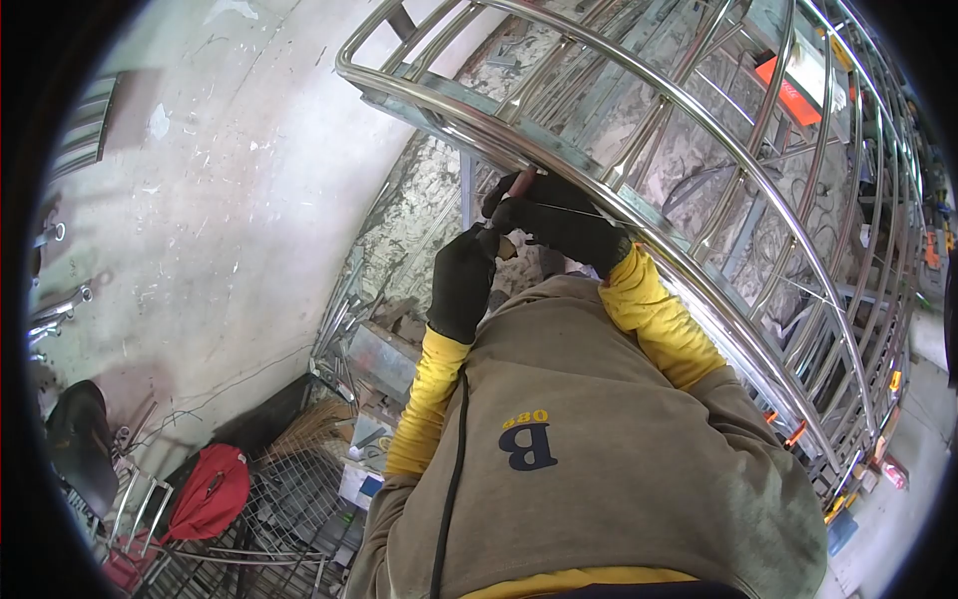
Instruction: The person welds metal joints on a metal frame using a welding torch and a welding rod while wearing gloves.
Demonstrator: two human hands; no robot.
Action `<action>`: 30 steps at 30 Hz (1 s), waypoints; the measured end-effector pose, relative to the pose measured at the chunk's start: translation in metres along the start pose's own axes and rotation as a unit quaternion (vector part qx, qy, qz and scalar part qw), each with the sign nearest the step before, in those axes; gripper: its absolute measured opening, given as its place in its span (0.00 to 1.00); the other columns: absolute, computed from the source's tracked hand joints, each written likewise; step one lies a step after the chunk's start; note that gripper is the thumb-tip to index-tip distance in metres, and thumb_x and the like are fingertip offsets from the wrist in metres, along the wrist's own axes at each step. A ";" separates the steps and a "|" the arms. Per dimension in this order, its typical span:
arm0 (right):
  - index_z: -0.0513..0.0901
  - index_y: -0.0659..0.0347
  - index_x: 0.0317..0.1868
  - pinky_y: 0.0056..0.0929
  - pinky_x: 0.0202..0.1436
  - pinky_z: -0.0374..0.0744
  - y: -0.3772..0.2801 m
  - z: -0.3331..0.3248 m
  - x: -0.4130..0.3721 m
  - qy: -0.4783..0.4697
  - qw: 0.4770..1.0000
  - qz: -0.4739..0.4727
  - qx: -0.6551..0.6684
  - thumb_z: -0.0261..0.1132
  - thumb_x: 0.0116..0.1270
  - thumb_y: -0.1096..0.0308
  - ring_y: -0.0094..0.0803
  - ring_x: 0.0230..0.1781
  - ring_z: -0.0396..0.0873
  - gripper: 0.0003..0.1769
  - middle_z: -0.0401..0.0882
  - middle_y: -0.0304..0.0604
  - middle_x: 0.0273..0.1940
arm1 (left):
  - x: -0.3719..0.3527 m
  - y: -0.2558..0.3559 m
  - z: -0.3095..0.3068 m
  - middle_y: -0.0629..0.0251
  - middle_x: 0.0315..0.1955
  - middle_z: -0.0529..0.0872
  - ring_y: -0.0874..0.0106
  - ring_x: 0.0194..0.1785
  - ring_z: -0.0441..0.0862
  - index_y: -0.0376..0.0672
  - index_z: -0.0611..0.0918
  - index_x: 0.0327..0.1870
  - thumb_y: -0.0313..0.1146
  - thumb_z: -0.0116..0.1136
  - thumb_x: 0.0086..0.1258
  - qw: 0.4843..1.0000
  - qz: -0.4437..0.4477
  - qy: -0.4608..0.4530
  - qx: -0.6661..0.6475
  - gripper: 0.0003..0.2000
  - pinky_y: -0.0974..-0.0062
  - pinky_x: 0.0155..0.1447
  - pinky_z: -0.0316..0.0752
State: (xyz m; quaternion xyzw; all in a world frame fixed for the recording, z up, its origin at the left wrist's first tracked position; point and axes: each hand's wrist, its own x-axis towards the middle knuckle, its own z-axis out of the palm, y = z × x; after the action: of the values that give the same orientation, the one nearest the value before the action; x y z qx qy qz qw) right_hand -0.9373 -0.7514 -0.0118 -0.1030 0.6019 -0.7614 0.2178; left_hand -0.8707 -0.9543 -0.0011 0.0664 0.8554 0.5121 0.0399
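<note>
My left hand (462,280), in a black glove, is closed, its fingertips at those of the right hand. My right hand (574,225), also black-gloved, is curled just below the lower rail of a shiny metal tube frame (689,100). A thin, wire-like rod (569,209) runs from its fingers across the back of the glove. A brownish tip (521,182) shows at the top of this hand, close under the rail. Between the hands is a small tan piece (507,248); what the left fingers grip I cannot tell.
The curved tube frame fills the upper right, with an orange and white box (788,95) seen through its bars. A scuffed white wall (230,180) stands on the left. Lower left are a red cloth bag (208,491), a wire mesh basket (299,499) and a straw broom (311,427).
</note>
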 end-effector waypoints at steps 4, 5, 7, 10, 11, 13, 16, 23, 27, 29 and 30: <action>0.91 0.59 0.54 0.26 0.50 0.84 -0.001 -0.001 -0.001 -0.003 1.000 0.009 -0.006 0.78 0.77 0.59 0.22 0.46 0.86 0.15 0.91 0.35 0.46 | 0.000 0.002 -0.004 0.60 0.27 0.80 0.65 0.27 0.73 0.37 0.83 0.42 0.37 0.48 0.94 0.999 -0.024 -0.022 0.030 0.17 0.68 0.35 0.72; 0.91 0.60 0.55 0.27 0.52 0.85 0.002 -0.001 -0.001 -0.005 1.000 -0.008 0.012 0.77 0.77 0.60 0.23 0.49 0.86 0.15 0.90 0.36 0.48 | -0.001 -0.001 -0.003 0.59 0.28 0.81 0.66 0.28 0.75 0.37 0.83 0.42 0.36 0.48 0.94 0.999 -0.016 -0.020 0.040 0.17 0.68 0.35 0.73; 0.91 0.61 0.55 0.28 0.54 0.85 0.008 -0.003 0.000 -0.007 0.999 -0.025 0.029 0.77 0.78 0.60 0.24 0.51 0.87 0.15 0.90 0.38 0.49 | -0.001 -0.006 0.000 0.58 0.29 0.82 0.66 0.29 0.77 0.37 0.84 0.43 0.36 0.48 0.94 0.999 -0.008 -0.018 0.050 0.17 0.68 0.36 0.74; 0.90 0.62 0.57 0.29 0.58 0.86 0.011 -0.006 0.001 -0.013 1.000 -0.007 -0.005 0.76 0.78 0.62 0.26 0.55 0.87 0.15 0.90 0.40 0.51 | 0.002 0.000 0.002 0.58 0.28 0.83 0.64 0.29 0.80 0.38 0.85 0.42 0.35 0.51 0.91 0.997 0.045 0.028 0.055 0.15 0.68 0.36 0.75; 0.90 0.63 0.56 0.28 0.56 0.85 0.012 -0.004 0.001 -0.009 1.000 -0.024 0.015 0.76 0.78 0.62 0.25 0.53 0.86 0.14 0.90 0.39 0.50 | 0.001 0.006 0.001 0.57 0.26 0.84 0.62 0.29 0.83 0.38 0.86 0.42 0.35 0.59 0.86 0.998 0.006 0.046 0.051 0.11 0.66 0.35 0.75; 0.91 0.63 0.55 0.27 0.54 0.85 0.000 0.002 -0.001 -0.006 0.999 -0.041 0.035 0.76 0.78 0.62 0.23 0.51 0.86 0.14 0.90 0.38 0.48 | -0.002 0.013 0.003 0.56 0.24 0.84 0.59 0.28 0.85 0.37 0.88 0.42 0.35 0.67 0.80 0.996 -0.033 0.063 0.047 0.10 0.64 0.35 0.76; 0.91 0.63 0.51 0.26 0.50 0.83 -0.023 0.010 -0.005 -0.006 0.998 0.053 0.031 0.75 0.79 0.62 0.20 0.45 0.84 0.12 0.88 0.34 0.44 | -0.005 0.010 0.006 0.56 0.27 0.88 0.53 0.30 0.86 0.40 0.88 0.40 0.35 0.69 0.79 0.958 0.039 0.175 0.223 0.08 0.64 0.36 0.79; 0.88 0.62 0.50 0.23 0.49 0.81 -0.026 0.029 -0.004 0.007 1.000 -0.005 0.000 0.74 0.79 0.63 0.18 0.43 0.81 0.11 0.86 0.34 0.43 | -0.010 0.009 -0.017 0.58 0.31 0.91 0.63 0.33 0.89 0.38 0.89 0.49 0.34 0.69 0.80 0.981 0.024 0.146 0.127 0.08 0.66 0.38 0.81; 0.85 0.60 0.51 0.22 0.52 0.79 -0.011 0.039 -0.006 -0.056 0.988 -0.022 0.144 0.74 0.79 0.65 0.16 0.46 0.79 0.10 0.85 0.31 0.44 | -0.034 -0.017 -0.045 0.57 0.40 0.92 0.71 0.37 0.89 0.30 0.82 0.66 0.36 0.57 0.89 0.968 -0.023 -0.010 -0.249 0.18 0.71 0.41 0.82; 0.85 0.60 0.51 0.22 0.52 0.79 -0.016 0.046 -0.008 -0.062 0.991 0.001 0.119 0.74 0.79 0.65 0.16 0.46 0.79 0.10 0.84 0.30 0.43 | -0.046 -0.062 -0.067 0.53 0.45 0.92 0.70 0.37 0.89 0.26 0.75 0.75 0.39 0.48 0.92 0.993 0.109 -0.037 0.026 0.24 0.73 0.44 0.82; 0.85 0.59 0.51 0.22 0.51 0.79 -0.017 0.049 -0.009 -0.062 0.994 0.022 0.090 0.74 0.79 0.64 0.15 0.45 0.78 0.09 0.84 0.29 0.43 | -0.047 -0.060 -0.074 0.53 0.46 0.92 0.69 0.37 0.88 0.26 0.76 0.75 0.39 0.46 0.92 0.993 0.029 -0.100 -0.063 0.24 0.73 0.44 0.83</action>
State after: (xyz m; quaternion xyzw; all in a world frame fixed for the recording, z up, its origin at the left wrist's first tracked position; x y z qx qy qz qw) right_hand -0.9126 -0.7870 0.0183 -0.1171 0.5184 -0.7996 0.2795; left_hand -0.8391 -1.0542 -0.0187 0.1398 0.8111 0.5564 0.1143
